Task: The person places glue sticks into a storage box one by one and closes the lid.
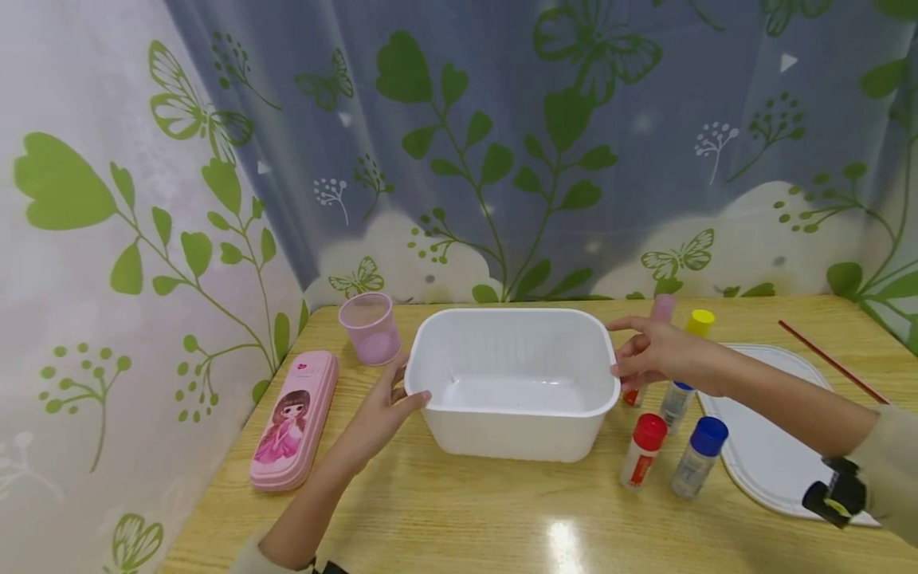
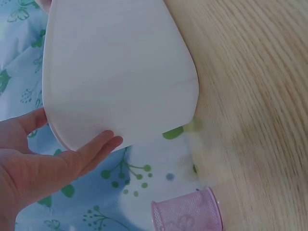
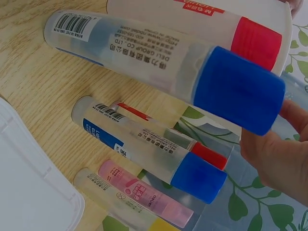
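Note:
A white plastic bin [image 1: 509, 434] stands upright on the wooden table, its inside bare. My left hand [image 1: 376, 418] holds it at the left end, thumb at the rim and fingers against the outer wall [image 2: 120, 72]. At the opposite end my right hand [image 1: 660, 355] grips the bin by its right side, fingers bent at the rim. Just right of the bin stand several glue bottles, among them a red-capped bottle [image 1: 643, 452] and a blue-capped bottle [image 1: 699, 458]. In the right wrist view, a large blue-capped bottle [image 3: 144, 57] partly hides the bin and the right hand.
On the left lie a pink pencil case [image 1: 297, 422] and a pink mesh cup [image 1: 370, 328]. A white lid-like tray [image 1: 760, 430] lies under the right forearm, with a thin dark red stick [image 1: 832, 361] beyond it. A patterned curtain [image 1: 502, 159] hangs behind the table.

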Tool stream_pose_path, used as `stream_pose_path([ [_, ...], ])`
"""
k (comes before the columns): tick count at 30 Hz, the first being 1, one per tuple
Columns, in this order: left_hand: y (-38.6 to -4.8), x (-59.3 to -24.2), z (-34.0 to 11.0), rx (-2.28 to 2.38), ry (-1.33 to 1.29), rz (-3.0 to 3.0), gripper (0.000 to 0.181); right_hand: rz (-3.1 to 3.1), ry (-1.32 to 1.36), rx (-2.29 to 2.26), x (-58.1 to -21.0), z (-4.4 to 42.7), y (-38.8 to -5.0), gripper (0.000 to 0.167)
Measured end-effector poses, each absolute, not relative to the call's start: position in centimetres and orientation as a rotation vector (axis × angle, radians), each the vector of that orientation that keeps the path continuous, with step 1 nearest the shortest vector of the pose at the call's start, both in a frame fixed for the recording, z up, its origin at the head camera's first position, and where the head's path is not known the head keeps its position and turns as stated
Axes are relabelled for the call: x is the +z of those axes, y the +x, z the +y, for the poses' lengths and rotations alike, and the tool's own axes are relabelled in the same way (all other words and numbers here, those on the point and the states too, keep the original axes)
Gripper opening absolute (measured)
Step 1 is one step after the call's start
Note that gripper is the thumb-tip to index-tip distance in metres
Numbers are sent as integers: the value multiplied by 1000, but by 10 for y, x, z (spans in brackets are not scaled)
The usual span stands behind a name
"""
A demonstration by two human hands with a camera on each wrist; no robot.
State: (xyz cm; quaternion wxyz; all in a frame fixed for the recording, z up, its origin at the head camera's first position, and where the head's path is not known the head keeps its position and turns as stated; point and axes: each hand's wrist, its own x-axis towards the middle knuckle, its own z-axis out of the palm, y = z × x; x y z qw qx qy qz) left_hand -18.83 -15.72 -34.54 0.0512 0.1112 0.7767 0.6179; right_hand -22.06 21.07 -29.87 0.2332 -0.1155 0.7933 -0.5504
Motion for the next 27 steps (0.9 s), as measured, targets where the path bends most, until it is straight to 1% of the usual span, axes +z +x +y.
stream_pose_path([
  [9, -176, -344, -159, 1865, 307, 2382, 62, 2145, -331, -1508, -299, 211, -216, 78],
  [18, -165, -344, -160, 1866, 276, 2379, 65, 2125, -366, -1518, -300, 211, -209, 80],
  [27, -155, -341, -160, 1855, 256, 2376, 67, 2118, -347, -1505, -298, 211, -205, 82],
])
